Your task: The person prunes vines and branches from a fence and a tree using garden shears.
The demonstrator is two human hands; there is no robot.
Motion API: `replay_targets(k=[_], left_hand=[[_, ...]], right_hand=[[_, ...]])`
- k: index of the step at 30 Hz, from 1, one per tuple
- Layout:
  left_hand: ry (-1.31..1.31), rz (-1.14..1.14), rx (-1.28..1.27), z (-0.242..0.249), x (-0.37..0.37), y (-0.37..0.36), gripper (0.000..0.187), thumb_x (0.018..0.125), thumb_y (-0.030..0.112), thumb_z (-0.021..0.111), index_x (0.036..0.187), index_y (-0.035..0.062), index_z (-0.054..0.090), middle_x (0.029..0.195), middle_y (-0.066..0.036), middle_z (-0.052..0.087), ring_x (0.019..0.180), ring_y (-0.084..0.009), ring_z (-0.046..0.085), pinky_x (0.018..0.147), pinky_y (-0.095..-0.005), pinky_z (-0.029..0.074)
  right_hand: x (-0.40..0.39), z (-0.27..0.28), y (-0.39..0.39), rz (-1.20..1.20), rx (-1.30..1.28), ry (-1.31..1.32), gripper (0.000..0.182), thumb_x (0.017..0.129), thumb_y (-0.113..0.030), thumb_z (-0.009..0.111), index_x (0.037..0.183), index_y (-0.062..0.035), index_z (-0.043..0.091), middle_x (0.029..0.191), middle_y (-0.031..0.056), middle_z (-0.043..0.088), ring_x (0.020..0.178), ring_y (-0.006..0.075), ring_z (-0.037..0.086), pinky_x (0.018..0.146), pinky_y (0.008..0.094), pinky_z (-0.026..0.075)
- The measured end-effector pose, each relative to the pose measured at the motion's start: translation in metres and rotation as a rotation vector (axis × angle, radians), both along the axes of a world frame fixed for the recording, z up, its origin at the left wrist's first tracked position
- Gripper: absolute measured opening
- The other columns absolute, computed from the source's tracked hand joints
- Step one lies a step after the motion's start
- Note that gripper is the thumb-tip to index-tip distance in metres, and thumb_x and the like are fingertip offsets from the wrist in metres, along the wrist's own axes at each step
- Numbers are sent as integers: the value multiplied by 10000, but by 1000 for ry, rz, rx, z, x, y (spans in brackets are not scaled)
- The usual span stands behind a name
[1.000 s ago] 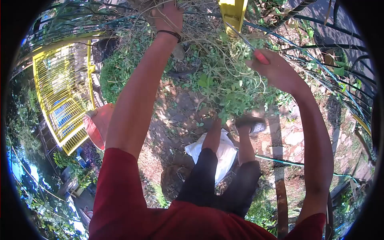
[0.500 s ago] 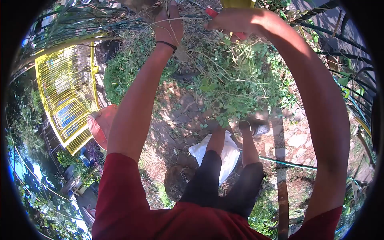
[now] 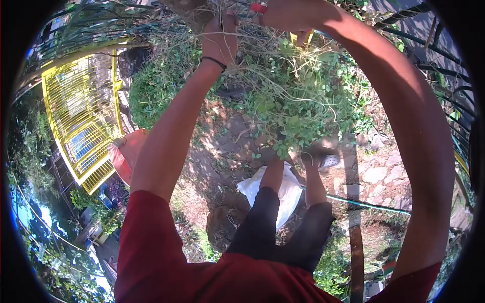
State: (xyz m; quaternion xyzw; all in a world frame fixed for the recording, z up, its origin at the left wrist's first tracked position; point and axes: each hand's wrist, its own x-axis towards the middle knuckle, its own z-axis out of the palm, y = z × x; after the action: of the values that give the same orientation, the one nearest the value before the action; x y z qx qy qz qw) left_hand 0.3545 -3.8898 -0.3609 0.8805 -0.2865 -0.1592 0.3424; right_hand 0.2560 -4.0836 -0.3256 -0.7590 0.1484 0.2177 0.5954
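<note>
At the top of the view my left hand [image 3: 220,38], with a dark band at the wrist, is closed on thin dry vine stems [image 3: 262,38] beside a thick branch. To its right, my right hand [image 3: 290,15] is wrapped round a red-handled tool [image 3: 258,8]; the tool's working end cannot be made out. The two hands are close together but apart. Below them hangs a tangle of green leafy vines [image 3: 298,111].
A yellow metal gate [image 3: 81,111] stands at the left, near a red-orange object [image 3: 129,154]. White sheeting [image 3: 287,194] and a green hose [image 3: 364,203] lie on the ground by my feet. A rock [image 3: 222,227] is at lower centre. Dark metal bars [image 3: 429,68] run along the right.
My right hand has moved up and left, nearer my left hand, with the red-handled tool. My left hand has shifted slightly right and down.
</note>
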Motion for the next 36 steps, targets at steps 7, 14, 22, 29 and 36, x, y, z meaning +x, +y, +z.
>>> replay_targets(k=[7, 14, 22, 29, 36], left_hand=[[407, -40, 234, -35, -111, 133, 446, 990, 366, 472, 704, 26, 512, 575, 11, 395, 568, -100, 371, 518, -311, 325], [533, -275, 764, -80, -281, 382, 379, 955, 355, 436, 933, 8, 588, 850, -250, 627, 812, -421, 608, 713, -488, 477], [796, -900, 1090, -66, -307, 617, 353, 922, 230, 497, 1219, 64, 594, 1176, -191, 629, 1013, -356, 631, 867, -440, 512], [1070, -476, 1228, -43, -89, 486, 608, 917, 428, 578, 1419, 125, 419, 1106, -155, 594, 1008, -273, 560, 884, -425, 426], [260, -380, 1189, 132, 5, 307, 490, 955, 436, 496, 1182, 22, 627, 1097, -160, 630, 965, -254, 604, 834, -375, 466]], right_hand=[[-102, -36, 67, 358, -160, 280, 544, 855, -463, 601, 754, 69, 642, 747, 181, 655, 714, 318, 681, 607, 396, 557], [-208, -84, 117, 545, -333, 432, 349, 814, -358, 557, 835, -36, 691, 862, 171, 687, 840, 343, 669, 756, 430, 523], [-267, -102, 122, 435, -257, 575, 356, 825, -392, 592, 967, -65, 600, 916, 184, 646, 872, 358, 642, 745, 452, 498], [-230, -72, 105, 213, -234, 408, 307, 854, -323, 607, 1004, -57, 585, 855, 178, 623, 818, 348, 625, 737, 442, 475], [-207, -78, 61, 71, -160, 418, 355, 852, -383, 631, 877, -31, 593, 757, 174, 618, 764, 329, 625, 707, 426, 467]])
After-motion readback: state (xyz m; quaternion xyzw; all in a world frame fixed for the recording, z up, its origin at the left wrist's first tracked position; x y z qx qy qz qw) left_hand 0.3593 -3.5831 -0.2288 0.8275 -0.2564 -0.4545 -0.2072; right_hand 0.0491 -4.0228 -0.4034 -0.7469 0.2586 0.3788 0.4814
